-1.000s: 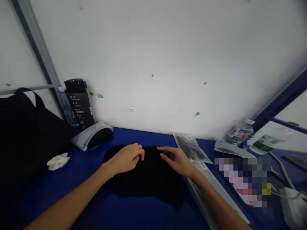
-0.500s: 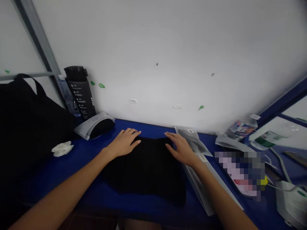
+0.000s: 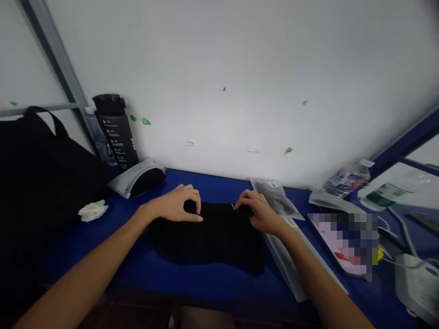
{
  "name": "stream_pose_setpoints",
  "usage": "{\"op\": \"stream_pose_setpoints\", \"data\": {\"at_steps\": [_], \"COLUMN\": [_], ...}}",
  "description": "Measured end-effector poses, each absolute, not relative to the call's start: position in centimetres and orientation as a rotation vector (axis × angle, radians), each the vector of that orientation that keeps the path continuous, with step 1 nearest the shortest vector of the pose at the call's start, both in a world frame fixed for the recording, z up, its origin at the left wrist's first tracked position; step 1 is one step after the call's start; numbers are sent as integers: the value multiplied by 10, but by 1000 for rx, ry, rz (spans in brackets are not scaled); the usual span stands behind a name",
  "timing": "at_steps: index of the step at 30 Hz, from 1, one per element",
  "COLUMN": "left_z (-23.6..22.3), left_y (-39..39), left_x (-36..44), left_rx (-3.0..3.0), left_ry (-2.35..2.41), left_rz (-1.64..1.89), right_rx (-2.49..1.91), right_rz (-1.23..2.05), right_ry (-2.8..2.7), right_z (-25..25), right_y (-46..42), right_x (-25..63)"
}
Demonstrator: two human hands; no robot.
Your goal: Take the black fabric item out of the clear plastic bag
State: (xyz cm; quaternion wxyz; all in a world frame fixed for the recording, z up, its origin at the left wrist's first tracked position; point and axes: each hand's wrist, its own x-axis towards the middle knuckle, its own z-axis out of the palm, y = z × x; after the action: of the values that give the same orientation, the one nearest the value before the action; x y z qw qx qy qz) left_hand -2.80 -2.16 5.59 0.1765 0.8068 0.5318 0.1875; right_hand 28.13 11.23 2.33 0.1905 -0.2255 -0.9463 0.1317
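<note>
A black garment [image 3: 212, 242] lies on the blue tabletop in front of me, its lower edge wider than its upper one. It is too dark to tell what kind of garment it is. My left hand [image 3: 181, 204] grips the upper left part, with curled fingers and the thumb lying along the cloth. At the upper right corner, my right hand [image 3: 257, 210] has closed its bent fingers on the edge. A small white bit shows beside the right fingertips, perhaps a label.
Frosted zip bags [image 3: 286, 256] lie under and beside my right forearm. A black bottle [image 3: 118, 132], a stuffed pouch [image 3: 137, 176], a crumpled tissue [image 3: 92, 210] and a black bag [image 3: 44, 183] are at left. Clear bottles [image 3: 387, 194] and a white power strip [image 3: 416, 283] stand right.
Both hands have gone from lying flat with fingers stretched out to curled around the garment's upper edge. The garment's lower edge has moved slightly away from me.
</note>
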Motion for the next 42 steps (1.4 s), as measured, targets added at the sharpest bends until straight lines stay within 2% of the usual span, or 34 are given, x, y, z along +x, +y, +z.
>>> {"op": "stream_pose_setpoints", "data": {"at_steps": [3,9,11,15,18,22,26,28,33,38,42], "left_z": [54,53,56,63,68,72,62,54,36,24,18], "left_y": [-20,-15,-20,-34,-40,-37,-25,-21,-14,-7,-3], "left_x": [-32,-36,-34,-24,-18,-22,-30,-33,-41,-41,-33], "left_rx": [2282,2394,2311,2114,2108,2095,2210,2274,2288,2221,2204], "left_ry": [1585,1743,1625,1312,1286,1366,1704,1857,1881,1878,1932], "left_rz": [404,598,573,276,204,393,729,768,625,643,688], "right_rx": [-683,-650,-583,-452,-465,-440,-591,-682,-791,-863,-695], "right_rz": [398,385,603,1200,1272,1091,528,327,309,217,80], "right_ry": [-2739,-2525,-2489,-2735,-2824,-2644,-2441,-2464,-2553,-2558,-2588], "right_z": [18,25,34,47,49,47,34,26,12,7,28], "right_y": [116,113,104,82,73,77,92,98,104,103,80], "right_x": [286,283,280,276,274,273,271,271,272,266,251]}}
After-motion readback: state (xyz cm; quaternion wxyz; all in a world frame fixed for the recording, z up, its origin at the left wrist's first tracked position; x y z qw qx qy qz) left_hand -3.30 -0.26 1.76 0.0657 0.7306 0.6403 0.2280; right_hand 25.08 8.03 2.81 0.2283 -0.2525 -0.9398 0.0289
